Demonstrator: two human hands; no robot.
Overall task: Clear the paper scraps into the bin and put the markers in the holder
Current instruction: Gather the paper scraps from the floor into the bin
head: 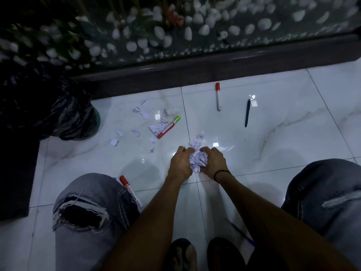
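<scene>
My left hand [180,163] and my right hand [214,163] are cupped together low over the floor, closed around a bunch of white paper scraps [197,159]. A few more scraps [195,144] lie just beyond my fingers. Several loose scraps [144,122] are scattered to the left, near the bin lined with a black bag [64,114]. A green-capped marker [169,127] lies among them. A red-capped marker [218,96] lies farther back. Another red-capped marker [130,190] rests by my left knee. No holder is in view.
A dark pen [247,113] lies at the right on the white tiles. A blue pen [242,234] lies under my right forearm. My knees in torn jeans flank the hands, my feet below. A dark plinth [195,69] under a pebble-filled glass panel bounds the back.
</scene>
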